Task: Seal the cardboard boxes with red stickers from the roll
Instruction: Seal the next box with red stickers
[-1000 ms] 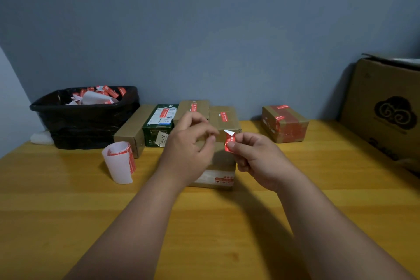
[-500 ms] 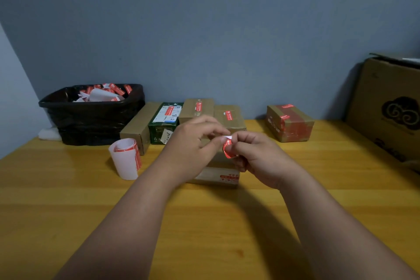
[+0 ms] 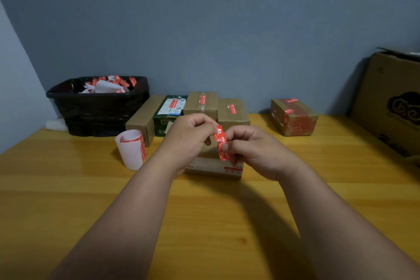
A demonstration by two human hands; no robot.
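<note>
A blue-grey wall backs a wooden table (image 3: 68, 200). At frame centre, the left hand (image 3: 188, 136) and right hand (image 3: 252, 148) each pinch one red sticker (image 3: 221, 142) just above a cardboard box (image 3: 213, 167). Behind, a row of boxes (image 3: 201, 103) already carries stickers. The sticker roll (image 3: 131, 149) stands centre-left. The near box seems still unsealed.

I am at a small parcel-packing corner: sealed cardboard boxes (image 3: 231, 110) line the blue wall (image 3: 216, 29), left of them a black bin (image 3: 97, 107) of sticker scraps.
</note>
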